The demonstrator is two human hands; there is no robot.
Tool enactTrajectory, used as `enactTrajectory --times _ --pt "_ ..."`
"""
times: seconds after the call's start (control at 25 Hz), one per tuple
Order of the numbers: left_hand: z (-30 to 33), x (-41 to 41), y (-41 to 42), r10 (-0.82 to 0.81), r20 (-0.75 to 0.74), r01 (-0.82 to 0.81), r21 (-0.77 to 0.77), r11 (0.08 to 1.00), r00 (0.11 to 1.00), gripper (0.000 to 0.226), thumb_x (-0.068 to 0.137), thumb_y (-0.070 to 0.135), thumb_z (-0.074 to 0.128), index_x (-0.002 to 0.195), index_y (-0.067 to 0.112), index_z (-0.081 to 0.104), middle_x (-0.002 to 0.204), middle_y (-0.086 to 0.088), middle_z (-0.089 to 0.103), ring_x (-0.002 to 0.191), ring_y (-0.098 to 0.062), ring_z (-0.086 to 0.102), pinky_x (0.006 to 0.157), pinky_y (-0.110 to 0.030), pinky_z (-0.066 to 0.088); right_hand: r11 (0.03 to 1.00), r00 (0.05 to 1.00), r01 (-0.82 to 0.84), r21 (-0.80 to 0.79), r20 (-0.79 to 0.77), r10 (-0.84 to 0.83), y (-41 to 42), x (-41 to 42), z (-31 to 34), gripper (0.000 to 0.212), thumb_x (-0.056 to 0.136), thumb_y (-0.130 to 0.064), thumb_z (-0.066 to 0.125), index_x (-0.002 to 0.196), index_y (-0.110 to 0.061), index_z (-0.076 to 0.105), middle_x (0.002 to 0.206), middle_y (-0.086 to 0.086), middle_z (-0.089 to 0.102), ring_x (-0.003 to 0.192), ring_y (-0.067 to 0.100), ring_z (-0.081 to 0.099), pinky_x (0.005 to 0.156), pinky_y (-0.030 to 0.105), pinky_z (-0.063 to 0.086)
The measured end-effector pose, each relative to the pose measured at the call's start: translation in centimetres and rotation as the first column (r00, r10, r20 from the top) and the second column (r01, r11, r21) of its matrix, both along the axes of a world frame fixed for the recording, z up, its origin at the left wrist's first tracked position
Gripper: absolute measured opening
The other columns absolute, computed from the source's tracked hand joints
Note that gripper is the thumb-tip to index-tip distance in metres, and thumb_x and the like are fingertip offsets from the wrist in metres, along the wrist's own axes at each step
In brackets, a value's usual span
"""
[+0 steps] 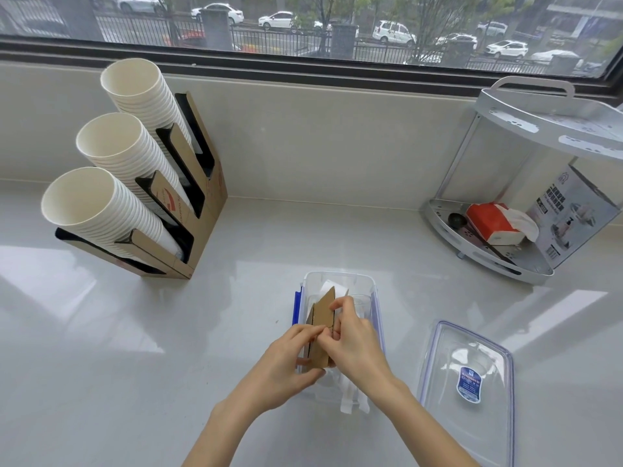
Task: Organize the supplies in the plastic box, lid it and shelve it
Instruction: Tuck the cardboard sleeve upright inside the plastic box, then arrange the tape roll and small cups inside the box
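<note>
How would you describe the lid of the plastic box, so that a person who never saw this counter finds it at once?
Start from the white corner shelf at the right end of the counter and come toward the near edge. There the lid lies flat, right of the open plastic box. It is clear with a bluish rim and carries one small blue label.

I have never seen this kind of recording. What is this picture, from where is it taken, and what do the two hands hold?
There is no machine: a person wears a camera on the head, looking down at a pale counter below a window. The left hand and right hand together hold a folded brown cardboard piece over an open clear plastic box. The box's lid lies to its right. At the left stands a cardboard holder with three stacks of paper cups. At the right, a corner shelf carries a tissue pack.
</note>
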State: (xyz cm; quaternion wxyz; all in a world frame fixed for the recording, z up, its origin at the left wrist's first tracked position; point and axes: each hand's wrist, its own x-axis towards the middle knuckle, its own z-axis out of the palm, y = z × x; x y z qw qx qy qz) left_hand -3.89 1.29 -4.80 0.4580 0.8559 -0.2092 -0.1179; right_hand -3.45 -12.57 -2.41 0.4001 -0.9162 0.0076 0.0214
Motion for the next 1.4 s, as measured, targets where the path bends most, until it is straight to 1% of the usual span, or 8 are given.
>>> enactTrajectory --times 0.2,0.28,0.4,0.64,0.76,0.92,1.16,1.4 --pt "-0.5 -0.2 0.9 0.019 0.211 -0.087 0.317 0.945 0.977 0.058 0.079 0.044 0.058 0.132 0.03 0.038 0.133 0.016 0.041 0.122 -0.004 0.027 0.102 -0.02 0.026 1.0 1.0 0.004 -0.015 -0.006 -0.004 0.0 -0.1 -0.3 0.024 0.081 -0.011 0.046 0.101 -0.02 0.037 0.051 -0.007 0.04 0.045 0.009 0.042 0.047 0.025 0.044" --pt "-0.7 0.0 1.2 0.029 0.213 -0.113 0.394 0.912 0.977 0.059 0.079 0.047 0.055 0.132 0.03 0.036 0.137 0.016 0.037 0.127 -0.007 0.023 0.103 -0.022 0.023 1.0 1.0 0.0 0.0 -0.017 0.0 0.2 0.0 -0.2 0.024 0.081 -0.01 0.046 0.101 -0.02 0.037 0.052 -0.006 0.04 0.047 0.01 0.041 0.056 0.04 0.053" --pt "-1.0 0.2 1.5 0.036 0.154 -0.104 0.463 0.88 0.987 0.06 0.081 0.046 0.053 0.135 0.03 0.032 0.143 0.013 0.031 0.131 -0.009 0.02 0.107 -0.028 0.024 0.999 0.999 -0.031 -0.02 -0.016 0.03 0.8 0.4 -0.5 0.023 0.082 -0.012 0.046 0.104 -0.015 0.039 0.054 -0.006 0.04 0.051 0.012 0.043 0.057 0.041 0.05" --pt "-1.0 0.1 1.7 0.024 0.106 -0.07 0.46 0.885 0.994 0.062 0.082 0.041 0.052 0.138 0.029 0.028 0.146 0.013 0.026 0.132 -0.011 0.021 0.107 -0.029 0.024 0.986 0.991 -0.113 -0.121 -0.08 0.104 2.0 0.2 -1.7 0.025 0.085 -0.018 0.045 0.109 -0.011 0.04 0.073 0.007 0.057 0.074 0.029 0.057 0.058 0.033 0.04" --pt "-1.0 0.1 1.8 0.015 0.086 -0.052 0.446 0.894 0.996 0.064 0.081 0.043 0.052 0.139 0.03 0.027 0.146 0.013 0.025 0.131 -0.01 0.022 0.106 -0.028 0.024 0.985 0.989 -0.128 -0.117 -0.095 0.117 2.0 -0.5 -2.4 0.026 0.088 -0.022 0.044 0.113 -0.016 0.04 0.071 0.001 0.054 0.071 0.025 0.056 0.058 0.03 0.04" --pt "-1.0 0.1 1.6 0.009 0.061 -0.033 0.414 0.91 0.998 0.069 0.078 0.05 0.056 0.138 0.032 0.027 0.143 0.011 0.027 0.128 -0.01 0.025 0.106 -0.027 0.025 0.98 0.985 -0.154 -0.126 -0.097 0.142 1.3 -0.8 -2.2 0.027 0.092 -0.028 0.039 0.116 -0.021 0.047 0.095 0.004 0.068 0.09 0.023 0.061 0.073 0.034 0.047" --pt "-0.7 0.7 0.4 0.08 0.209 -0.154 0.364 0.918 0.975 0.05 0.084 0.044 0.052 0.129 0.026 0.042 0.134 0.009 0.041 0.125 -0.01 0.03 0.102 -0.023 0.026 0.992 0.999 0.007 -0.127 0.048 -0.001 -2.6 0.3 -0.6 0.024 0.09 -0.023 0.044 0.111 -0.022 0.055 0.1 -0.006 0.061 0.076 0.011 0.053 0.069 0.027 0.04" --pt "-0.5 2.0 -2.0 -0.082 0.238 -0.058 0.526 0.848 0.968 0.039 0.086 0.04 0.048 0.122 0.025 0.053 0.124 0.01 0.053 0.115 -0.014 0.035 0.091 -0.026 0.022 0.968 0.999 0.052 -0.247 0.011 -0.051 -5.7 1.9 -0.5 0.036 0.088 -0.012 0.043 0.124 -0.016 0.047 0.129 -0.001 0.049 0.096 0.022 0.057 0.078 0.032 0.045"
